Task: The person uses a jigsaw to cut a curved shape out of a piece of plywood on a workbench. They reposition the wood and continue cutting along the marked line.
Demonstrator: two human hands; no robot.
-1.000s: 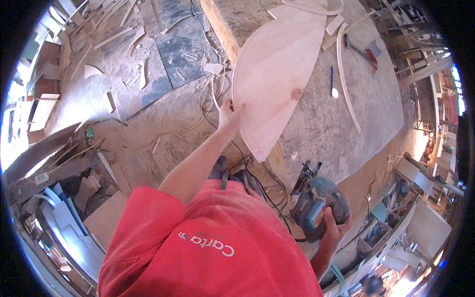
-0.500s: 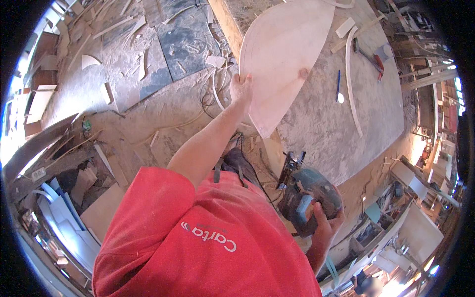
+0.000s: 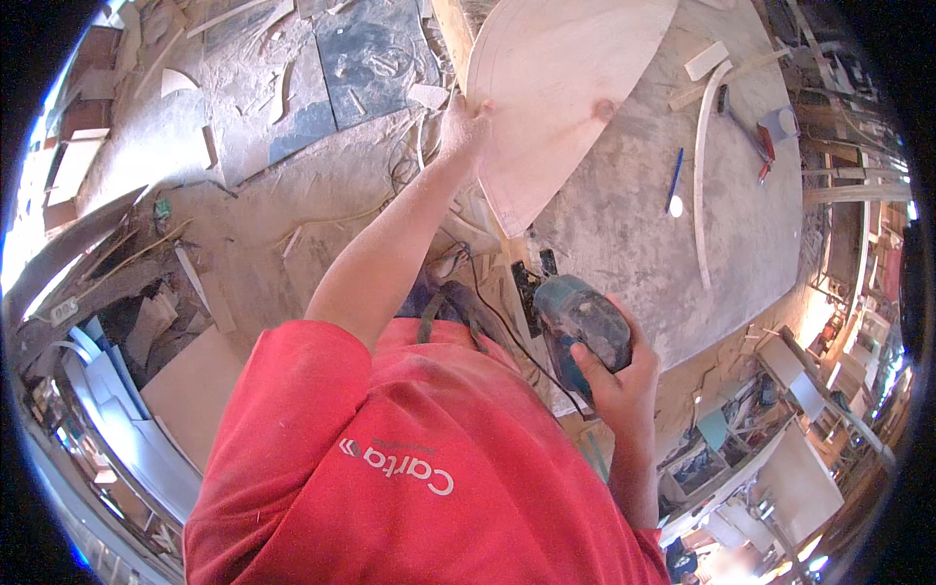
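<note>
A pale plywood panel (image 3: 556, 97) with a curved edge, pencil lines and a knot lies at the upper middle, partly over a grey worktop (image 3: 634, 292). My left hand (image 3: 465, 129) grips the panel's left edge, arm stretched forward. My right hand (image 3: 622, 375) holds a dark teal-and-black power jigsaw (image 3: 575, 317), its front and metal base a little below the panel's pointed lower end. A black cord runs from the saw. On the worktop right of the panel lie a blue pencil (image 3: 676, 180), a thin curved wooden strip (image 3: 702, 175) and a red-handled tool (image 3: 766, 151).
Offcuts and dust cover the boards (image 3: 263, 88) at upper left. A wooden beam (image 3: 448, 34) runs behind the panel. Loose cables (image 3: 419, 166) lie near it. Stacked white sheets (image 3: 117, 409) are at lower left. Cluttered scrap wood lines the right. A person (image 3: 731, 564) is partly visible at lower right.
My left hand and the panel have moved forward, away from me. My right hand has raised the jigsaw forward and leftward, nearer the panel's pointed end.
</note>
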